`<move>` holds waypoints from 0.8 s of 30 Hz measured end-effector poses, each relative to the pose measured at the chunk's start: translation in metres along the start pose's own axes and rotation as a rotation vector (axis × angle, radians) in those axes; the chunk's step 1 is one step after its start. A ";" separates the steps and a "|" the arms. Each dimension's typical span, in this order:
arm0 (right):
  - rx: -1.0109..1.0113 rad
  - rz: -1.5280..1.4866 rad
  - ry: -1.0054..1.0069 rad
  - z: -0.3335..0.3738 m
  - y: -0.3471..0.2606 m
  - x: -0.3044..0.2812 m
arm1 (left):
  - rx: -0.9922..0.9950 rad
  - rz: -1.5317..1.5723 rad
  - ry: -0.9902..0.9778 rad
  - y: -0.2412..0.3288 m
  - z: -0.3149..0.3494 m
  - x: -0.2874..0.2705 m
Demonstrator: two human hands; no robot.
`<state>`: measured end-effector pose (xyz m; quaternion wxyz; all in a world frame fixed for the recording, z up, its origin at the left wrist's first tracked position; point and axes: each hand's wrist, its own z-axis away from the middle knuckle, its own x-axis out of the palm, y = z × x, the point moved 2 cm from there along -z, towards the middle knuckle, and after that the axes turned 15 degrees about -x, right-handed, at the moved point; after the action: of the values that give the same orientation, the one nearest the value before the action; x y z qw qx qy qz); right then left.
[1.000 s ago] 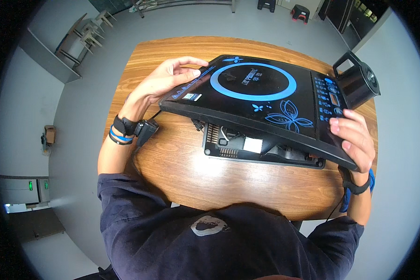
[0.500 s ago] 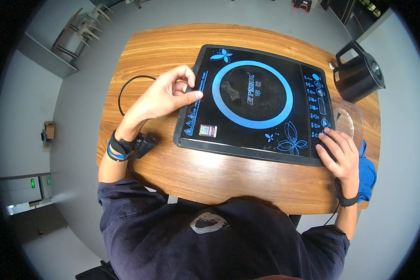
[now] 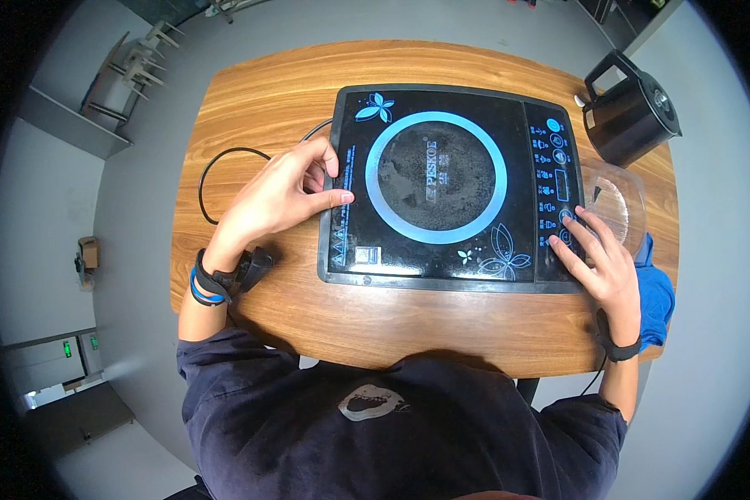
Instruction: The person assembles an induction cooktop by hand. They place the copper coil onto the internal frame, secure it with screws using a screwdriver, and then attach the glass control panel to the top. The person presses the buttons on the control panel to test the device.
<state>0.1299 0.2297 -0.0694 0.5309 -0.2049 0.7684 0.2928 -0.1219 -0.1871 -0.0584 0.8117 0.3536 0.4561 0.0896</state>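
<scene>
A flat black induction cooker (image 3: 437,260) with a blue ring and blue flower prints lies on the wooden table in front of me. My left hand (image 3: 283,190) is closed on its left edge, thumb on the top surface and fingers curled against the side. Over the near right corner, my right hand (image 3: 602,260) has its fingers apart, the tips resting on the control panel (image 3: 550,179). Part of that corner is hidden beneath the hand. A black cable (image 3: 212,171) loops on the table by the cooker's left side.
At the table's right stand a black kettle (image 3: 629,112) and a clear plastic container (image 3: 629,196). A blue cloth (image 3: 657,304) lies at the right edge, close to my right wrist. The wooden table (image 3: 442,329) has rounded corners; grey floor (image 3: 142,217) surrounds it.
The induction cooker has turned slightly counterclockwise, its left side coming nearer to me and its front edge lying more level. Both hands stay on it, my right fingers now further onto the panel.
</scene>
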 end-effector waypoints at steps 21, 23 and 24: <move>0.154 -0.139 -0.067 -0.015 -0.003 -0.027 | 0.005 0.026 0.018 -0.014 -0.008 0.006; 0.157 -0.119 -0.069 -0.016 -0.003 -0.030 | 0.026 0.035 0.027 -0.016 -0.007 0.008; 0.161 -0.109 -0.075 -0.016 -0.002 -0.030 | 0.028 0.027 0.026 -0.016 -0.008 0.008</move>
<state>0.1307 0.2174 -0.0374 0.5892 -0.1921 0.7567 0.2081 -0.1262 -0.1907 -0.0770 0.7995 0.3697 0.4631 0.0987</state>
